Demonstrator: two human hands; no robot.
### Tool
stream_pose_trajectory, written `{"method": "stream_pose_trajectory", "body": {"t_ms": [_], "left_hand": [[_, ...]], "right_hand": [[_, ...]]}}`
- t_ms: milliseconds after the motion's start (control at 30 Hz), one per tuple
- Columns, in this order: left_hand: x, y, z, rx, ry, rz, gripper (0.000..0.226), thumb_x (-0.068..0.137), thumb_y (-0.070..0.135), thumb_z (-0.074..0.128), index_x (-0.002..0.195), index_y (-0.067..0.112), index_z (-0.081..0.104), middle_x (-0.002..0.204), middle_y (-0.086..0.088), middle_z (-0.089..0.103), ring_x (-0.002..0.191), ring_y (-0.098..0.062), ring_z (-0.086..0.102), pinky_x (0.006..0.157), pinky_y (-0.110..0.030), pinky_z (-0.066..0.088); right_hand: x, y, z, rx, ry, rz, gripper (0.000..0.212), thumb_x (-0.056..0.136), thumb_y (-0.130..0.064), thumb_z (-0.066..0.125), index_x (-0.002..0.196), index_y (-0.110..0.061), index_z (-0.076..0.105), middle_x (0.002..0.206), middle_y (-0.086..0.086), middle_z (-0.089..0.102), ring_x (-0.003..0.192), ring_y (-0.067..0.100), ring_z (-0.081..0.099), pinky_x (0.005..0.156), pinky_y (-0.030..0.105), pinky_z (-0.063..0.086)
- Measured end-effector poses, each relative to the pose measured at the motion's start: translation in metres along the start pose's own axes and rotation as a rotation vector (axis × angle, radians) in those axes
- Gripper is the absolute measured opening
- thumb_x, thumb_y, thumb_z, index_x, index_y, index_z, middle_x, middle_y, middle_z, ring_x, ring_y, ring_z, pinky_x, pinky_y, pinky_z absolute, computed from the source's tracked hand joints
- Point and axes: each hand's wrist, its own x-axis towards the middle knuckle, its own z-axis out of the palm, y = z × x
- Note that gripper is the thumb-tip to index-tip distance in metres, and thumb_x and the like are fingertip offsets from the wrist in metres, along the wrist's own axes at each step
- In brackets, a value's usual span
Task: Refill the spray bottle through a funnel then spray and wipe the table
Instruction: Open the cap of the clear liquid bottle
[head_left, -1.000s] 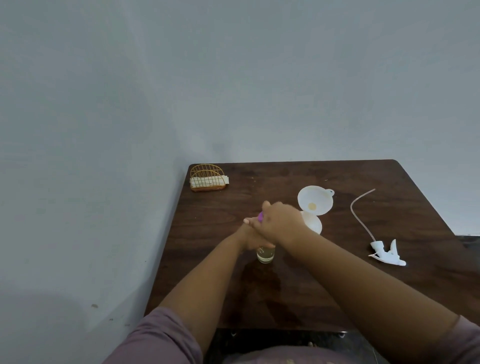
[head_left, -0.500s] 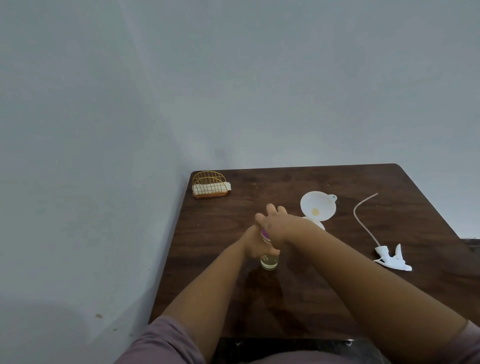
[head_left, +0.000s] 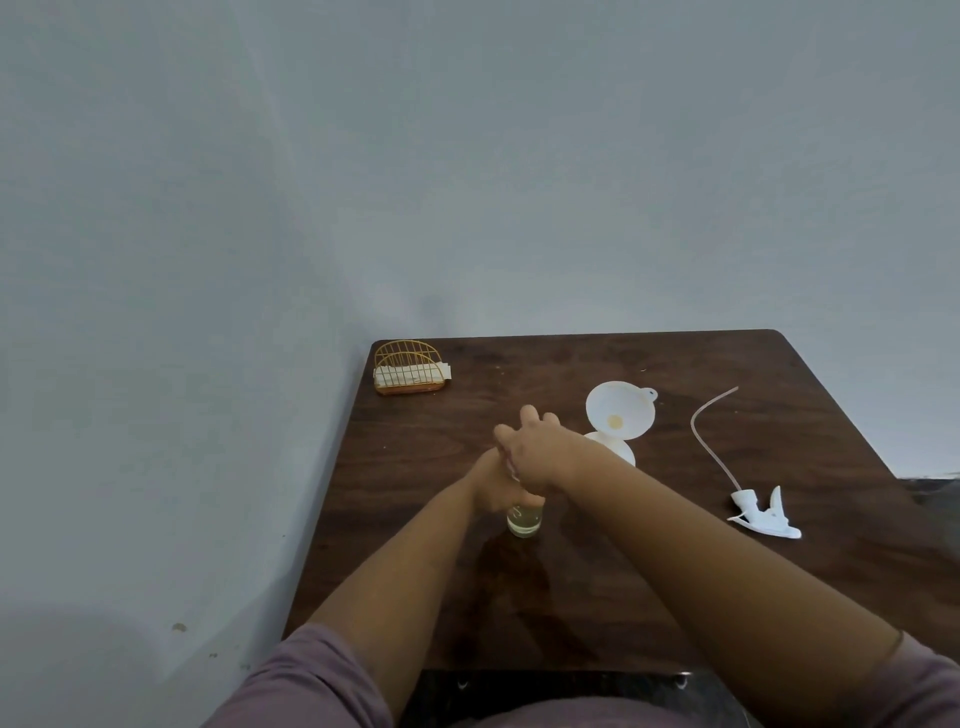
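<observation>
A small clear bottle (head_left: 524, 521) with yellowish liquid stands near the middle of the dark wooden table (head_left: 597, 597). My left hand (head_left: 491, 486) is wrapped around its body. My right hand (head_left: 535, 454) grips its top, where a bit of pink cap shows between the fingers. Just behind my right wrist, a white funnel (head_left: 621, 410) sits in the neck of a white spray bottle (head_left: 618, 449), which my arm mostly hides. The white trigger sprayer head (head_left: 761, 514) with its long dip tube lies on the table to the right.
A gold wire holder with white napkins (head_left: 410, 370) stands at the table's far left corner. Grey walls close in behind and on the left. The table's left edge runs along the wall.
My right hand has turned on the small bottle's top, with the fingers now raised. The view has tilted up a little. The funnel and sprayer head have not moved.
</observation>
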Motion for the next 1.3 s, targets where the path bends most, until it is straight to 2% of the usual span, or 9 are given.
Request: {"method": "stream_pose_trajectory", "body": {"t_ms": [133,267,333,500,733,833,933,1133,1300], "left_hand": [[0.001,0.005,0.001,0.031,-0.002,-0.019,0.052,0.079,0.006,0.075,0.127,0.003,0.056,0.124,-0.013,0.060,0.112,-0.018,0.055,0.087,-0.020,0.042],[0.004,0.022,0.004,0.134,0.039,-0.307,0.100,0.053,0.022,0.090,0.127,-0.015,0.032,0.117,-0.020,0.049,0.108,-0.030,0.052,0.088,-0.031,0.048],[0.006,0.015,0.001,0.070,-0.066,-0.095,0.067,0.074,0.016,0.079,0.129,-0.006,0.047,0.125,-0.020,0.053,0.116,-0.033,0.053,0.096,-0.039,0.048],[-0.003,0.007,0.000,-0.034,0.045,-0.068,0.041,0.080,0.001,0.072,0.119,-0.001,0.061,0.117,-0.016,0.063,0.110,-0.027,0.059,0.085,-0.029,0.047],[0.002,0.007,0.003,0.063,-0.002,-0.008,0.051,0.081,0.012,0.075,0.128,0.003,0.058,0.129,-0.015,0.057,0.123,-0.026,0.050,0.104,-0.037,0.042],[0.008,0.019,0.009,0.237,0.062,-0.168,0.059,0.083,0.022,0.075,0.129,-0.004,0.049,0.131,-0.019,0.046,0.129,-0.032,0.039,0.109,-0.038,0.034],[0.005,0.010,0.005,0.059,-0.011,-0.001,0.058,0.086,0.007,0.068,0.139,0.006,0.045,0.142,-0.013,0.046,0.134,-0.026,0.040,0.103,-0.029,0.034],[-0.002,0.008,-0.001,0.002,0.006,-0.028,0.040,0.081,0.002,0.072,0.119,0.000,0.062,0.120,-0.017,0.062,0.115,-0.028,0.057,0.082,-0.025,0.044],[-0.002,-0.001,0.000,-0.075,0.013,0.022,0.056,0.065,0.021,0.071,0.117,0.001,0.062,0.116,-0.011,0.061,0.108,-0.013,0.056,0.087,-0.024,0.046]], "right_hand": [[-0.005,0.004,-0.004,-0.068,-0.021,-0.117,0.060,0.080,-0.008,0.070,0.130,-0.020,0.040,0.127,0.009,0.033,0.112,0.025,0.038,0.079,0.031,0.042],[-0.005,0.009,-0.001,0.383,0.043,-0.042,0.078,0.071,-0.060,0.072,0.131,-0.028,0.033,0.124,0.004,0.032,0.117,0.025,0.034,0.091,0.042,0.046],[-0.002,0.006,0.005,0.358,0.171,0.108,0.078,0.078,-0.072,0.053,0.135,-0.022,0.035,0.131,0.009,0.037,0.120,0.030,0.038,0.094,0.043,0.044],[0.004,0.000,0.021,0.437,0.178,0.280,0.025,0.095,-0.031,0.045,0.111,-0.012,0.043,0.110,0.012,0.059,0.100,0.028,0.057,0.075,0.035,0.044],[0.002,0.002,0.000,-0.020,0.024,-0.034,0.059,0.079,-0.002,0.068,0.128,-0.016,0.039,0.126,0.013,0.036,0.116,0.031,0.038,0.088,0.039,0.041],[0.001,0.002,0.003,0.166,0.056,-0.067,0.051,0.082,-0.045,0.068,0.120,-0.020,0.044,0.124,0.005,0.038,0.116,0.027,0.036,0.095,0.043,0.036],[0.002,-0.003,0.006,0.277,0.288,0.142,0.072,0.081,-0.079,0.037,0.122,-0.019,0.044,0.125,0.005,0.043,0.119,0.029,0.039,0.094,0.048,0.038],[-0.001,-0.003,0.011,0.332,0.176,0.219,0.021,0.097,-0.029,0.041,0.111,-0.014,0.041,0.110,0.011,0.058,0.089,0.025,0.053,0.071,0.034,0.041],[-0.007,0.001,-0.017,0.072,-0.098,-0.062,0.049,0.081,0.000,0.062,0.121,-0.023,0.047,0.121,0.008,0.032,0.113,0.027,0.037,0.089,0.039,0.045]]}}
